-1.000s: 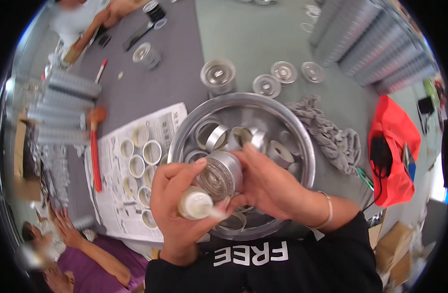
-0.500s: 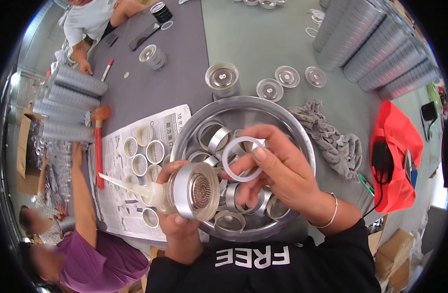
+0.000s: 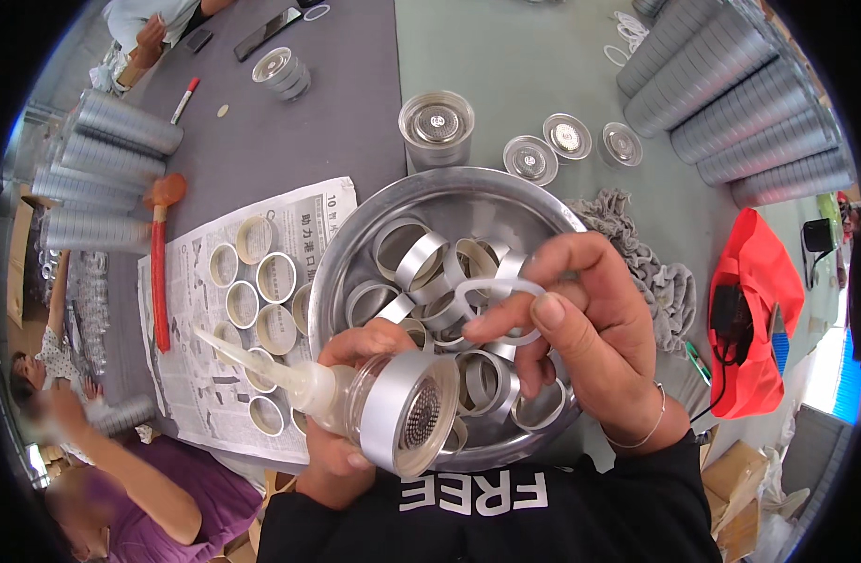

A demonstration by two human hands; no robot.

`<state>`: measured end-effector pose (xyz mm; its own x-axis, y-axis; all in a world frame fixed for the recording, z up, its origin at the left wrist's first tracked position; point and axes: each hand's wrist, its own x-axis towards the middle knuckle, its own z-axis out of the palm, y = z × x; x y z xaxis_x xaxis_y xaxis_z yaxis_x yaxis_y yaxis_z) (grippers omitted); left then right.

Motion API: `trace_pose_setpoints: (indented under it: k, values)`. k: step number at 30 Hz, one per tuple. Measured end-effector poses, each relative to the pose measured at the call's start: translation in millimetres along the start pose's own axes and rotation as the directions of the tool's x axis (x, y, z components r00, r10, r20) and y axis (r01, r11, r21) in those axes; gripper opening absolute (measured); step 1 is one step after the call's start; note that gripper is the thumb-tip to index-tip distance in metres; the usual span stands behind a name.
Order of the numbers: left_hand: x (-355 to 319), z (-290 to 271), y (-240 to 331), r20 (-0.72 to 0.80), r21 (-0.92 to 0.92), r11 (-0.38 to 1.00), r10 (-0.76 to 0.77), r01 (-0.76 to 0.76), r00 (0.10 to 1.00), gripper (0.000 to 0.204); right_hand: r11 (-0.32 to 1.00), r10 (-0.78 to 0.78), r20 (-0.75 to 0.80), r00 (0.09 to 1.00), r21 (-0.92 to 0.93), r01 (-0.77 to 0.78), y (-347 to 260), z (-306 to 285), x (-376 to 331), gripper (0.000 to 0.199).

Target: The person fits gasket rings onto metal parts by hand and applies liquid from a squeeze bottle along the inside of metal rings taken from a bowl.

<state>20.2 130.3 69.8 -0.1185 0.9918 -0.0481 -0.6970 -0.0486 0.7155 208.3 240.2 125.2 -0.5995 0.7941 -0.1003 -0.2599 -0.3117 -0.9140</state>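
Note:
My left hand (image 3: 341, 466) is closed around a clear cup (image 3: 365, 389) with a silver metal band (image 3: 389, 413) and a perforated metal disc at its end. In the same grasp sits a whitish squeeze bottle (image 3: 310, 387), its long thin nozzle aimed left. My right hand (image 3: 599, 328) pinches a translucent white ring (image 3: 502, 284) between thumb and fingers, a little to the right of the cup and apart from it. Below both hands, a round steel basin (image 3: 341, 246) holds several silver metal bands (image 3: 422, 260), some covered by my hands.
Left lies newspaper (image 3: 200, 394) carrying several rings, beside a red-handled mallet (image 3: 160, 272). Lidded clear cups (image 3: 437, 131) stand beyond the basin. A grey cloth (image 3: 660, 286), red bag (image 3: 754, 310) and stacked metal rings (image 3: 721, 84) are right. Co-workers sit left, one in purple (image 3: 182, 483).
The white ring has tipped flatter in my right hand. The cup has turned, its disc end angled more to the right. My view has shifted, and the co-worker in purple has raised an arm.

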Motion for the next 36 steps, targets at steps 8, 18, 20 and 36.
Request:
trace_pose_setpoints:
  k: [8,18,20,36]
  values:
    - [2,2,-3,0.012,0.001,1.000,0.015,-0.015,1.000,0.081,0.990,-0.112,0.043,0.993,0.086,0.108,3,-3,-4,0.008]
    - [2,-4,-5,0.163,-0.035,0.999,-0.033,0.039,0.986,0.080,0.496,-0.601,0.377,0.704,-0.515,0.699,7,-15,-7,0.027]
    - [4,0,-6,0.142,-0.025,0.999,-0.044,0.048,0.989,0.080,0.406,-0.650,0.420,0.634,-0.513,0.756,11,-15,-7,0.027]
    - [4,16,2,0.012,-0.268,0.912,-0.318,0.310,0.948,0.081,0.721,-0.587,0.114,0.802,-0.377,0.581,-15,-9,-20,0.017]
